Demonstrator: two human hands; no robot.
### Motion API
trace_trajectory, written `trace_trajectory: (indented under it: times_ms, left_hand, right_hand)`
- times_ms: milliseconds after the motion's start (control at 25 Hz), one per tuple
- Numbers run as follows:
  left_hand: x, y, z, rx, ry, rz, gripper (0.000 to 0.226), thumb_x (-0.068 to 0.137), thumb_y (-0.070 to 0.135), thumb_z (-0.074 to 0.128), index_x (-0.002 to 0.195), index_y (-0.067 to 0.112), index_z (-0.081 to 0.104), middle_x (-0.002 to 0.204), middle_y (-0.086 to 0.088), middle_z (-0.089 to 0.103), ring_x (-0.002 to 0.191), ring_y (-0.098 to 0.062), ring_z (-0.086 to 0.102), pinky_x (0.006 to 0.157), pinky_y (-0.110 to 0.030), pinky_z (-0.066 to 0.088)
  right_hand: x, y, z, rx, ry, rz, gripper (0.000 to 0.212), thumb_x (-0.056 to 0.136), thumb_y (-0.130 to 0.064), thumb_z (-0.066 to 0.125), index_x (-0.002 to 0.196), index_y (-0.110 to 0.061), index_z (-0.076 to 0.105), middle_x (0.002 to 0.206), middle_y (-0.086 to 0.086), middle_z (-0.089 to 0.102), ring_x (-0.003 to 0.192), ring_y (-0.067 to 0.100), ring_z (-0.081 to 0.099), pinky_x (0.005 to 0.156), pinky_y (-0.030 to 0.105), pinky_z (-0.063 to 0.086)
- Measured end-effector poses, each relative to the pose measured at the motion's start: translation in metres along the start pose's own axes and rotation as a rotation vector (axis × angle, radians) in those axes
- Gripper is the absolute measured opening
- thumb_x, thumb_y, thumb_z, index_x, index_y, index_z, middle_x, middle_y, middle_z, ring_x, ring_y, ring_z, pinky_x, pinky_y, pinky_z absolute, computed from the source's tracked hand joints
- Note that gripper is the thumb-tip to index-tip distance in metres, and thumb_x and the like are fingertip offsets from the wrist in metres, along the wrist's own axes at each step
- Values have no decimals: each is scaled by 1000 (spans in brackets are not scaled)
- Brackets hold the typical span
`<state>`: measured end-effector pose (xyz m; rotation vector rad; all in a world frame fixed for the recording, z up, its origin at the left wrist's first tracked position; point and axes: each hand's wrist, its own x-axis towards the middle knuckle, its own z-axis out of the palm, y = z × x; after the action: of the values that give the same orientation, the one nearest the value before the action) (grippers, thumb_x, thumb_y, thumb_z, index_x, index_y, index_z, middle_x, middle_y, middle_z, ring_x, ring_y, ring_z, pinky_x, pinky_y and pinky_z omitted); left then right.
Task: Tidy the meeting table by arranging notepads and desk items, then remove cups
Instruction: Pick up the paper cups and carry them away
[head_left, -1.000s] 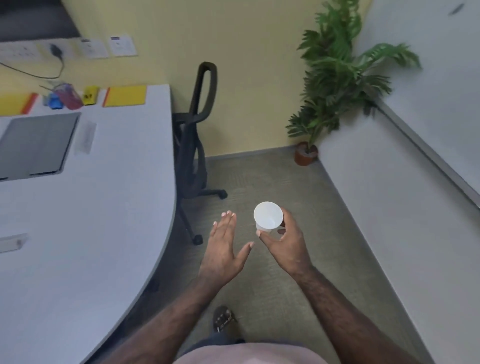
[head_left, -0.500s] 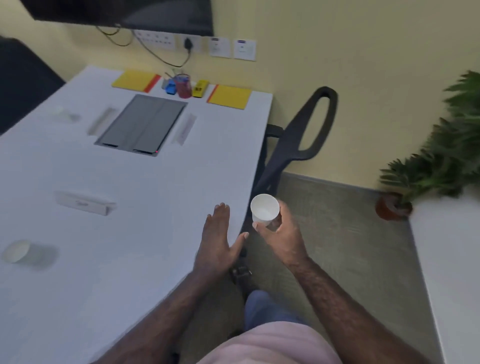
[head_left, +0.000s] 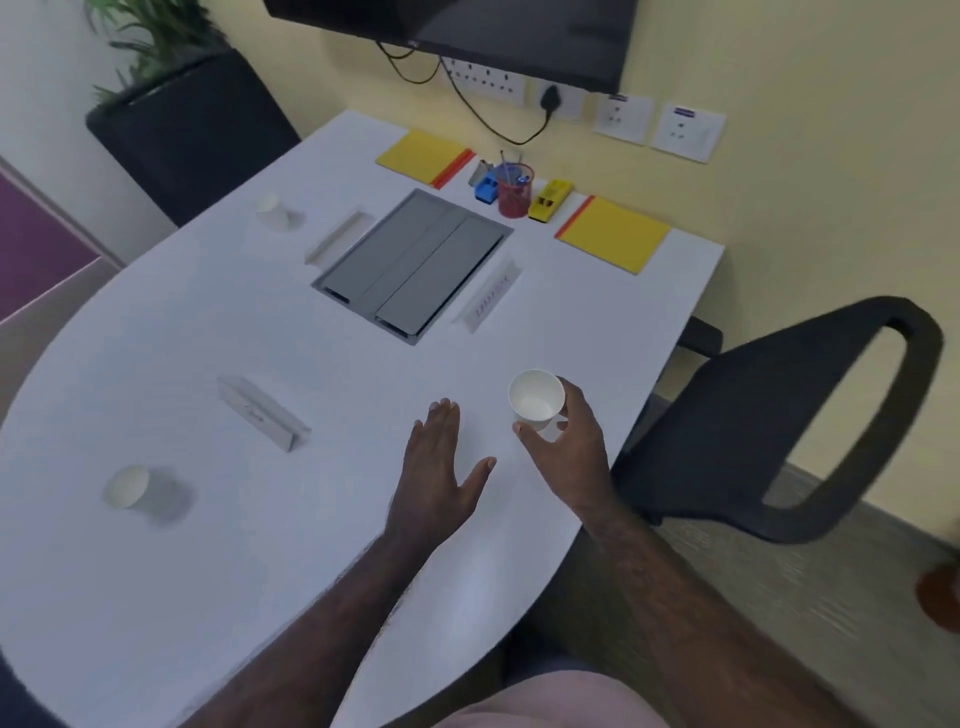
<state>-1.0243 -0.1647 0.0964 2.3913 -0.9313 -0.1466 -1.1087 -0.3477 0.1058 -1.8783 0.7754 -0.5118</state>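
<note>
A: What is the right hand doing?

B: Its fingers and thumb curl round a small white paper cup, mouth up and seemingly empty, carried above the table's near right edge. The left hand hangs flat beside it, fingers straight, holding nothing.

A: What has changed?

B: A second ago both hands were out over the carpet, away from the white meeting table; now they are back over it, in the same pose. My guess is the person has returned for the remaining cups.

A: Where are those?

B: One white paper cup stands well left of the left hand, past a white folded name card. Another sits far ahead and left. Beyond the hands, the yellow notepads, red mesh pen holder and staplers look lined up by the wall, so I judge the arranging done.
</note>
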Motion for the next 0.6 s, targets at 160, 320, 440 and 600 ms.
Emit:
trace_trajectory:
  times_ms: [160, 320, 440, 600]
  left_hand:
    - [41, -5, 1, 4, 42, -61, 84, 100, 51, 61, 163, 10, 24, 171, -8, 25, 161, -20, 17, 131, -46, 18]
    - [65, -18, 4, 2, 64, -114, 81, 100, 45, 64, 162, 8, 28, 170, -9, 28, 161, -21, 19, 131, -47, 19]
    - [73, -29, 8, 9, 59, -159, 80, 100, 44, 65, 161, 7, 28, 170, -9, 28, 161, -20, 19, 131, -49, 19]
    - [79, -42, 10, 10, 55, -176, 80, 101, 45, 63, 162, 9, 27, 171, -7, 27, 161, -16, 17, 131, -48, 18]
  right_hand:
    - [64, 9, 18, -36, 48, -1, 73, 80, -30, 91, 141, -24, 52, 135, -10, 61, 113, 10, 58, 96, 31, 55]
    - [122, 32, 34, -96, 101, 48, 74, 77, -25, 92, 140, -11, 56, 134, 9, 67, 118, 30, 64, 102, 45, 54]
    - [153, 52, 43, -163, 127, 101, 76, 75, -25, 93, 139, -9, 56, 130, 13, 69, 119, 37, 64, 103, 49, 51]
    - [177, 71, 52, -269, 136, 150, 77, 72, -29, 94, 136, -9, 57, 127, 13, 70, 119, 39, 63, 103, 51, 49]
